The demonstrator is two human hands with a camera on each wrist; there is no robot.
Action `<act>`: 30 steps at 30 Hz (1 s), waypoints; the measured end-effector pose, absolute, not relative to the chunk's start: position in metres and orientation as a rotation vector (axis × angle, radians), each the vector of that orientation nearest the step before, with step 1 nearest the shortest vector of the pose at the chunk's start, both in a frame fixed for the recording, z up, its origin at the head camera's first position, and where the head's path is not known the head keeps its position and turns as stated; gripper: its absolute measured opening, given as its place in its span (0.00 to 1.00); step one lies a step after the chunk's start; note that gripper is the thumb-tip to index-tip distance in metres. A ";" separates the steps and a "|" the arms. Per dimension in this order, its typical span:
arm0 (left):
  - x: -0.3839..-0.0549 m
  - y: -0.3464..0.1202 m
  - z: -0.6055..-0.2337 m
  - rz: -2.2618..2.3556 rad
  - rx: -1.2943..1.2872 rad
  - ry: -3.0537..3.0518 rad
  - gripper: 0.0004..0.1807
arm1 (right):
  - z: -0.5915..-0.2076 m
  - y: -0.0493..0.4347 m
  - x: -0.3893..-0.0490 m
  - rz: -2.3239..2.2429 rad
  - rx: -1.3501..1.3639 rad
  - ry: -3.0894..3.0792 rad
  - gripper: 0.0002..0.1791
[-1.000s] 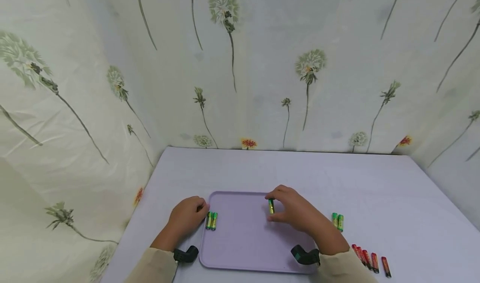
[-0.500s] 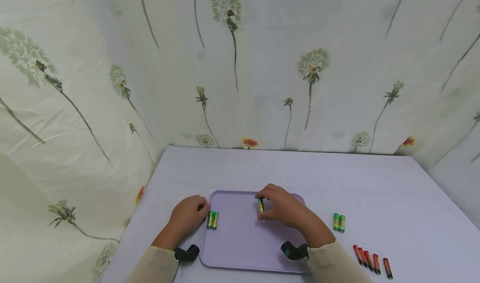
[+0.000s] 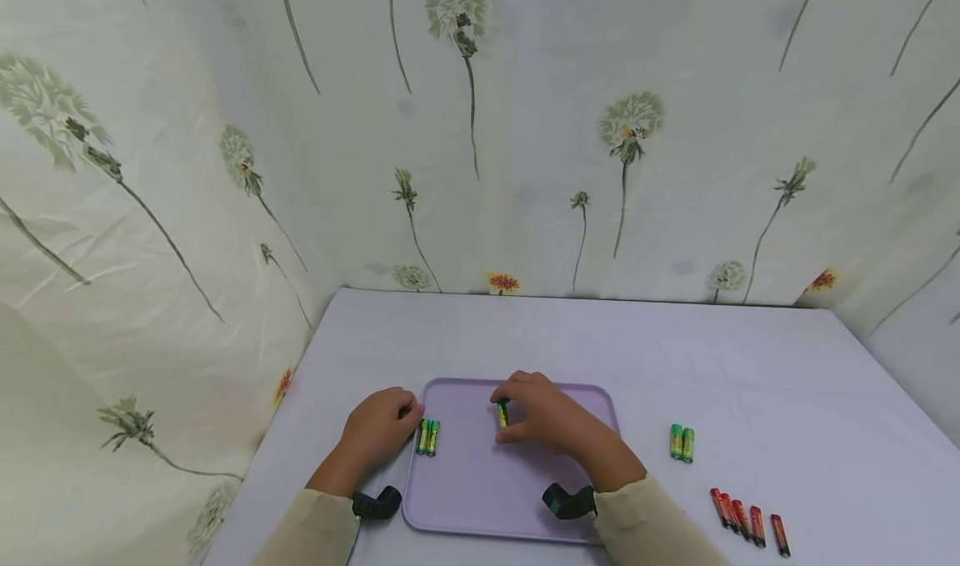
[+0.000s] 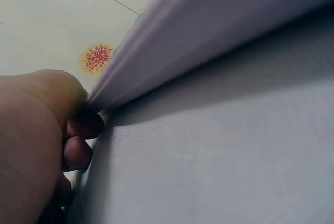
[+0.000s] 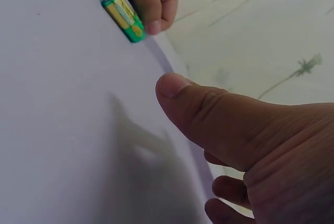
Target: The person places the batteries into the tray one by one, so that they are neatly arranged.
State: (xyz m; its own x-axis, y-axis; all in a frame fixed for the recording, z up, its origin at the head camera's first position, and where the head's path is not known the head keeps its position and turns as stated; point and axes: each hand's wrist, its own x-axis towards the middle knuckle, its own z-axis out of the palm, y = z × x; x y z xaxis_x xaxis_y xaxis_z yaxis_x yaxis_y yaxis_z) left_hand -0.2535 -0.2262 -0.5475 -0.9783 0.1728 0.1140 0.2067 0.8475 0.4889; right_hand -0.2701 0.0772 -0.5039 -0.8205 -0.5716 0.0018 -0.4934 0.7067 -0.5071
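My left hand [image 3: 381, 424] holds the left rim of a lilac tray [image 3: 480, 499]; in the left wrist view its thumb and curled fingers pinch the tray edge [image 4: 156, 57]. Over the tray's far middle, my right hand [image 3: 538, 409] grips a green and gold battery [image 3: 502, 416] upright between thumb and fingers. That battery is hidden in the right wrist view, where the right thumb [image 5: 203, 109] shows large. Two matching green batteries [image 3: 428, 438] lie side by side against the tray's left edge, close to the left fingers; the right wrist view shows this battery pair [image 5: 123, 16] too.
Two more green batteries [image 3: 682, 443] lie on the white table [image 3: 600, 333] right of the tray. Nearer the front, several red batteries [image 3: 738, 516] lie in a slanted row, one apart. A flower-print cloth [image 3: 525, 132] hangs behind the table.
My right hand has moved left across the tray with the battery, away from the tray's right side. The left hand has stayed at the left rim.
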 end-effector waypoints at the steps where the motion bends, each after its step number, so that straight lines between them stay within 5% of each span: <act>1: -0.254 -0.227 -0.548 -0.791 -0.303 -2.958 0.20 | -0.505 0.075 -0.271 -0.747 -0.874 2.757 0.28; 30: -0.259 -0.229 -0.547 -0.815 -0.291 -2.983 0.17 | -0.525 0.008 -0.266 -0.440 -0.969 2.880 0.32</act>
